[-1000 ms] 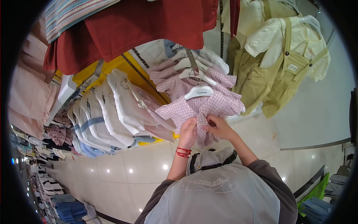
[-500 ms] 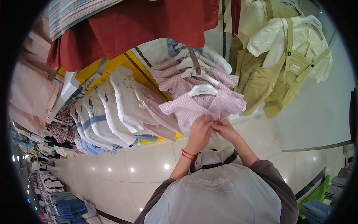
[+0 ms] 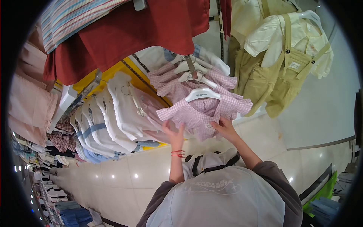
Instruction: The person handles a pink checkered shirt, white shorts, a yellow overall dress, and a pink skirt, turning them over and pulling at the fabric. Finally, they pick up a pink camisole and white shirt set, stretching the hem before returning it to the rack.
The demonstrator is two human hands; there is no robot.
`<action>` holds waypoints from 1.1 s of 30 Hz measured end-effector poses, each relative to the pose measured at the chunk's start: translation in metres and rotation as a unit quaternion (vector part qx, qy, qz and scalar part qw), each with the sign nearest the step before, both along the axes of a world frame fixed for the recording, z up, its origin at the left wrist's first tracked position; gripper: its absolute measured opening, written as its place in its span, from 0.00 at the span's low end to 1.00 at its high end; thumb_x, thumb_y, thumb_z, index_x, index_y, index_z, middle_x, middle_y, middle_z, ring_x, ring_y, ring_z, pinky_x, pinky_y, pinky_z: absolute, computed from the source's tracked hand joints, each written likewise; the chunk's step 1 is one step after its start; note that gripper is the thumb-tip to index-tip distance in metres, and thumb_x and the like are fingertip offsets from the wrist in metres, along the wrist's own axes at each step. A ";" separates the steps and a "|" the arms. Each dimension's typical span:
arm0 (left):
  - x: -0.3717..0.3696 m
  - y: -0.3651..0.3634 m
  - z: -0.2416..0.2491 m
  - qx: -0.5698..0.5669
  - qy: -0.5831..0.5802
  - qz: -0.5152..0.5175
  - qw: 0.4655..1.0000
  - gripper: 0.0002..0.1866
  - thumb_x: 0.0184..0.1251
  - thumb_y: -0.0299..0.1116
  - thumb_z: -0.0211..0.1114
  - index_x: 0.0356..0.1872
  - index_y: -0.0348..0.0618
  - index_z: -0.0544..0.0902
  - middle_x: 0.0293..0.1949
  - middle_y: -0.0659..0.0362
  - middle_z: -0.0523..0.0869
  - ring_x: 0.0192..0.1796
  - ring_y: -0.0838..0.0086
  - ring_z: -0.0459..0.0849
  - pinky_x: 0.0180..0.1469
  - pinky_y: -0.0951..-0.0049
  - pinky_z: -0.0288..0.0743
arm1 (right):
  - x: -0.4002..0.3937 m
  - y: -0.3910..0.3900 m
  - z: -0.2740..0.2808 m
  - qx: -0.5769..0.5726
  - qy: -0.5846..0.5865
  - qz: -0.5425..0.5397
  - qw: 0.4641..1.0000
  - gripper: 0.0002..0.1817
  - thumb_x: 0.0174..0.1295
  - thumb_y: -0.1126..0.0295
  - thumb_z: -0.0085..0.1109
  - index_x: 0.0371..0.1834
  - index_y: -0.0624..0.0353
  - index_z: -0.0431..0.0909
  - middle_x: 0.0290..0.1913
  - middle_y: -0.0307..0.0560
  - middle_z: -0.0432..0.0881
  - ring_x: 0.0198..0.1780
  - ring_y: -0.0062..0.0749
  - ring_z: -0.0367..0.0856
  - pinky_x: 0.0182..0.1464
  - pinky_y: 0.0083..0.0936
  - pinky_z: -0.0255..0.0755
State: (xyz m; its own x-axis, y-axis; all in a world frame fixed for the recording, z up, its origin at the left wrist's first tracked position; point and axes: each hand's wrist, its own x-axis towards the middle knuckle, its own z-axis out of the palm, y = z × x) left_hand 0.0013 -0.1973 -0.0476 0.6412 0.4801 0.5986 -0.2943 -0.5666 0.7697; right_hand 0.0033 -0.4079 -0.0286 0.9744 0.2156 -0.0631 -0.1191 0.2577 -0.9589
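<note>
A pink gingham child's top [image 3: 193, 115] with ruffled sleeves hangs in front of me on a white hanger [image 3: 202, 94]. My right hand [image 3: 225, 128] pinches its front at the right, just under the neckline, beside a small pale tag [image 3: 210, 126]. Near the left sleeve is my left hand [image 3: 174, 134], palm toward the garment and fingers spread, with a red string bracelet [image 3: 177, 153] at the wrist. More pink gingham garments [image 3: 166, 79] hang close behind on the same rail arm.
White tops [image 3: 121, 109] hang in a row to the left. At the right are khaki overalls [image 3: 291, 81] with a cream shirt. A dark red garment [image 3: 124, 38] hangs low overhead. Shiny tiled floor [image 3: 124, 170] lies below.
My left hand has let go of the front and moved left, fingers spreading. The neckline now lies wider open and its tag shows. My right hand stays on the fabric.
</note>
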 end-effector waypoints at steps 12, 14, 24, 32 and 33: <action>0.008 0.072 -0.029 -0.318 0.263 -0.164 0.896 0.13 0.58 0.38 0.63 0.30 0.37 0.74 0.31 0.60 0.78 0.33 0.79 0.73 0.34 0.78 0.68 | 0.024 -0.056 -0.040 -0.070 -0.076 -0.310 0.945 0.15 0.49 0.76 0.63 0.31 0.56 0.63 0.30 0.37 0.68 0.29 0.17 0.68 0.31 0.15 0.64; 0.001 0.072 -0.032 -0.239 0.270 -0.247 0.899 0.16 0.59 0.38 0.62 0.38 0.33 0.76 0.36 0.58 0.80 0.38 0.76 0.76 0.41 0.75 0.70 | 0.027 -0.061 -0.049 -0.075 -0.075 -0.367 0.924 0.17 0.47 0.73 0.66 0.36 0.58 0.65 0.34 0.40 0.72 0.32 0.20 0.71 0.35 0.18 0.66; -0.006 0.062 -0.080 -0.147 0.258 -0.229 0.927 0.21 0.62 0.38 0.58 0.49 0.31 0.73 0.46 0.54 0.80 0.49 0.70 0.76 0.52 0.73 0.66 | 0.044 -0.081 -0.088 -0.091 -0.010 -0.163 0.982 0.19 0.57 0.66 0.57 0.50 0.64 0.71 0.42 0.42 0.78 0.41 0.23 0.74 0.45 0.20 0.67; -0.012 0.085 -0.056 -0.019 0.318 -0.123 0.940 0.19 0.61 0.37 0.57 0.48 0.33 0.75 0.44 0.50 0.81 0.45 0.65 0.79 0.48 0.71 0.68 | 0.035 -0.096 -0.088 -0.238 -0.071 -0.161 0.955 0.16 0.59 0.64 0.56 0.42 0.66 0.75 0.33 0.41 0.79 0.33 0.20 0.73 0.39 0.19 0.67; -0.012 0.085 -0.057 -0.016 0.318 -0.113 0.941 0.19 0.60 0.37 0.58 0.47 0.33 0.75 0.43 0.50 0.81 0.43 0.64 0.79 0.47 0.71 0.68 | 0.034 -0.094 -0.087 -0.231 -0.073 -0.175 0.954 0.15 0.59 0.63 0.55 0.42 0.66 0.75 0.31 0.39 0.78 0.32 0.18 0.71 0.37 0.18 0.66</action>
